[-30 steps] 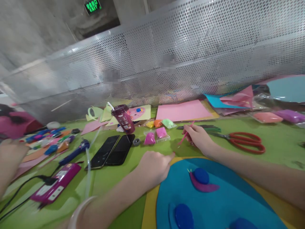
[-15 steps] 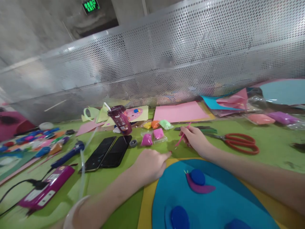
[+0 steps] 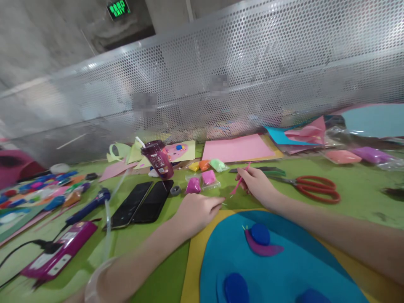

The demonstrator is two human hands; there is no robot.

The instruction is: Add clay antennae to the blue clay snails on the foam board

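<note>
Through the head camera I have the right hand (image 3: 256, 185) at four o'clock from the middle of my view, thumb and fingers closed on a thin pink tool (image 3: 237, 185); the tool slants, its lower end pointing towards the left hand (image 3: 194, 212); I cannot tell from here whether that end touches the green worktop (image 3: 362, 185). The left hand sits at six o'clock, its thumb and forefinger narrowed together; a tiny pale green sliver (image 3: 224, 204) shows at the fingertips, and I cannot make out whether it is pinched or loose.

Towards five o'clock I see a blue paper oval (image 3: 284, 273) on a yellow sheet (image 3: 194, 261); a purple snail shape (image 3: 260, 248) with a round blue shell (image 3: 260, 234) lies on the oval; two more blue discs (image 3: 236, 288) show at the bottom edge of my view. Scissors (image 3: 317, 188) with orange-red handles lie at half past three, beyond the right forearm; a dark red cup (image 3: 158, 159) with a white straw stands at nine o'clock; two dark phones (image 3: 154, 202) lie side by side at eight, with a purple power strip (image 3: 59, 252) further out.
</note>
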